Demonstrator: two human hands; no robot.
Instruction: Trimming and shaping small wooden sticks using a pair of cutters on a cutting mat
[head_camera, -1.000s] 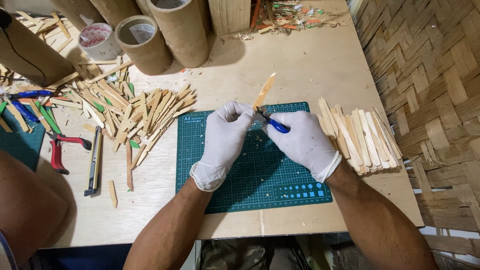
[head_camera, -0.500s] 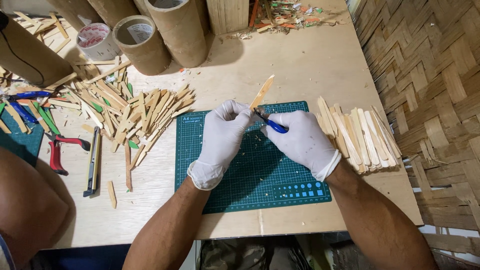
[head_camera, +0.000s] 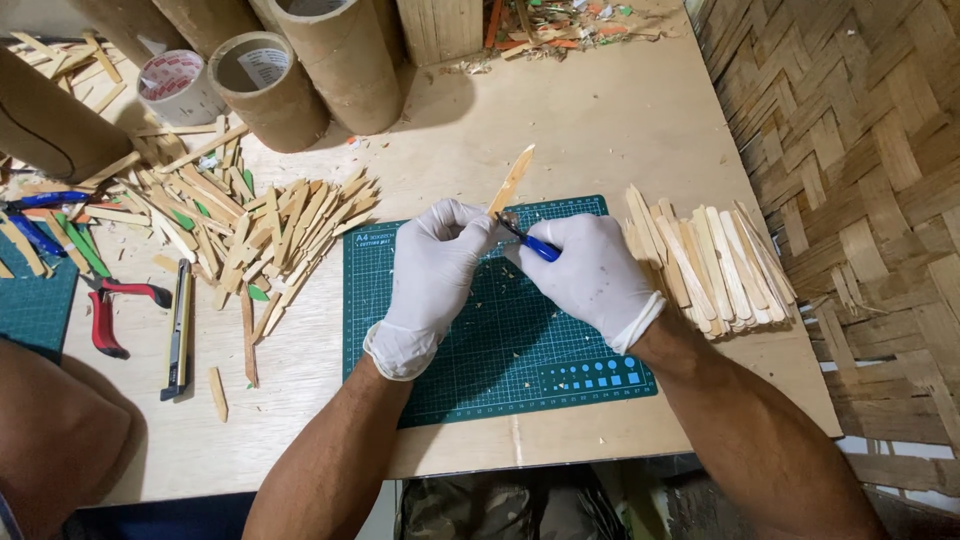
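The bench (head_camera: 620, 130) carries a green cutting mat (head_camera: 480, 350) near its front edge. Above the mat's far edge, the gloved left hand (head_camera: 432, 270) grips a wooden strip (head_camera: 512, 180), while the right hand (head_camera: 590, 275) clenches a blue-handled knife (head_camera: 528, 240) against it.

The lower end of the bamboo strip (head_camera: 514, 178) is disappearing inside the gloved left hand (head_camera: 432, 275), so its full length cannot be judged. The gloved right hand (head_camera: 590, 275) is covering most of the blue-handled craft knife (head_camera: 532, 244); the blade tip where it meets the strip is too small to make out. Both hands are masking part of the green cutting mat (head_camera: 500, 350). At the worktop's far edge, the cardboard tubes (head_camera: 335, 60) are running out of frame, tops unseen. At the left edge, a second green mat (head_camera: 35, 305) is being cut off, and a bare knee (head_camera: 55, 440) is hiding the near left corner.
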